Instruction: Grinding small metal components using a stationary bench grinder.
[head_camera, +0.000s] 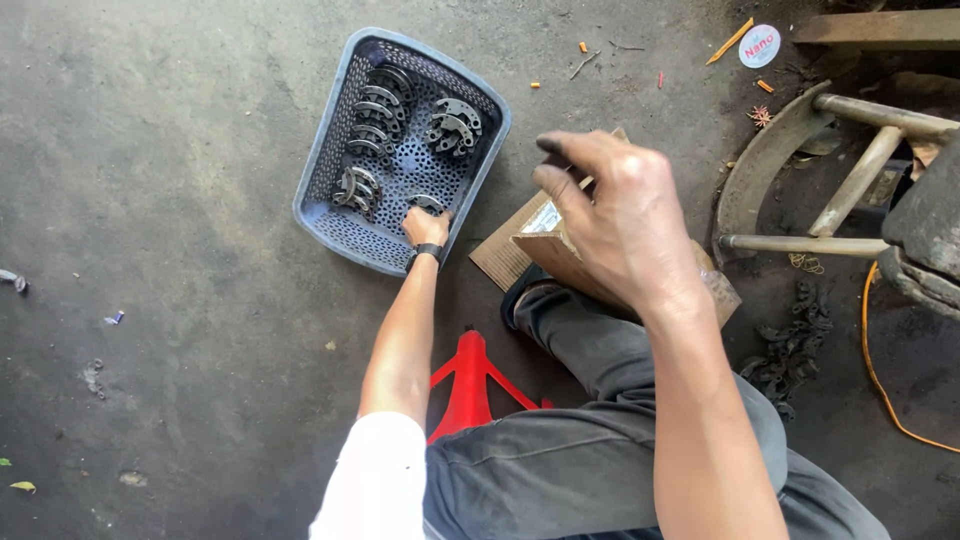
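Two hands: left hand (425, 226) reaches into the grey basket (325, 150) on the floor, fingers closed on a metal half-ring (427, 203); right hand (610, 215) hovers loosely curled, empty, above a cardboard box (520, 245).

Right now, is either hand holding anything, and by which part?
The left hand reaches into the grey basket onto a curved metal piece; a closed grip cannot be told. The right hand hangs above the cardboard box, apparently empty.

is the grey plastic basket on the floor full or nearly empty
Partly filled. The basket holds several stacks of curved metal pieces, with much perforated bottom bare. The left hand reaches inside it.
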